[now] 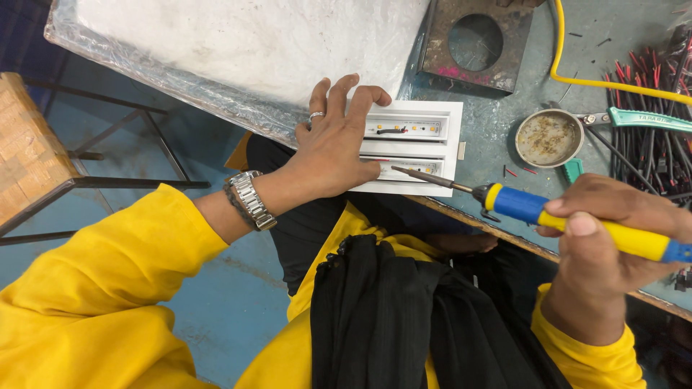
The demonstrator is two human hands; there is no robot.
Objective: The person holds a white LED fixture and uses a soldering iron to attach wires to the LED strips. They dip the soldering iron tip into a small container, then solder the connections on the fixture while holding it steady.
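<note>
Bench edge (504, 238): left hand (333, 144) hides light fixture (425, 148) left end.

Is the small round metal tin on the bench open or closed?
Open. The round tin has no lid on it, and brownish-golden residue shows inside. It stands upright on the workbench.

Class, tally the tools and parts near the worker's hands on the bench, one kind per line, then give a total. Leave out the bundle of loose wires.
Soldering iron, yellow and blue, held in the right hand: 1
White light fixture with two strips, under the left hand: 1
Round metal tin: 1
Green-handled pliers: 1
Yellow cable: 1
Total: 5
</note>
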